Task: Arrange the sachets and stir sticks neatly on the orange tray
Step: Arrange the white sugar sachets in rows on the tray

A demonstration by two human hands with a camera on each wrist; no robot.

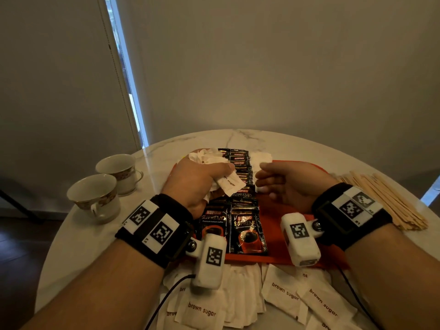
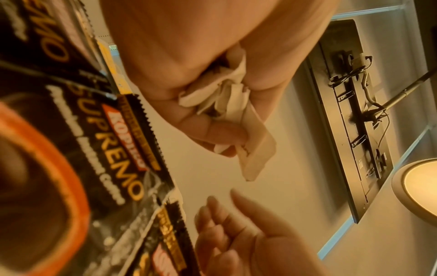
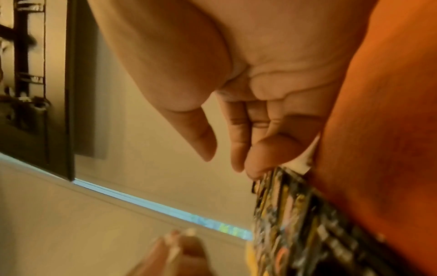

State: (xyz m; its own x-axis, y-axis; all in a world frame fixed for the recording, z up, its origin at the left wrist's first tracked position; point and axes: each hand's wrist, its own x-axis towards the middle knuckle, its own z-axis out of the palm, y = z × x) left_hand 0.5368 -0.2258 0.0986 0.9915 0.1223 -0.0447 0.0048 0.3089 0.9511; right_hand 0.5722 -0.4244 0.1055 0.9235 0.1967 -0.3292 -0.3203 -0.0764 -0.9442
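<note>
The orange tray [image 1: 247, 258] lies mid-table with black coffee sachets [image 1: 247, 227] overlapped in a column down its middle. My left hand [image 1: 214, 172] hovers over the tray's left side and grips a crumpled bunch of white brown sugar sachets [image 1: 232, 184]; the left wrist view shows that bunch [image 2: 255, 153] squeezed between thumb and fingers. Over the tray's right half my right hand [image 1: 266, 179] hangs with loosely curled fingers and holds nothing, as the right wrist view [image 3: 224, 149] confirms. A few white sachets [image 1: 260, 160] lie at the tray's back. Wooden stir sticks [image 1: 385, 201] lie heaped on the table right of the tray.
Two white teacups [image 1: 95, 198] [image 1: 117, 170] stand at the table's left edge. Several loose brown sugar sachets [image 1: 285, 289] are scattered between the tray and the table's near edge, under my wrists. The round marble table [image 1: 285, 144] stands against a wall.
</note>
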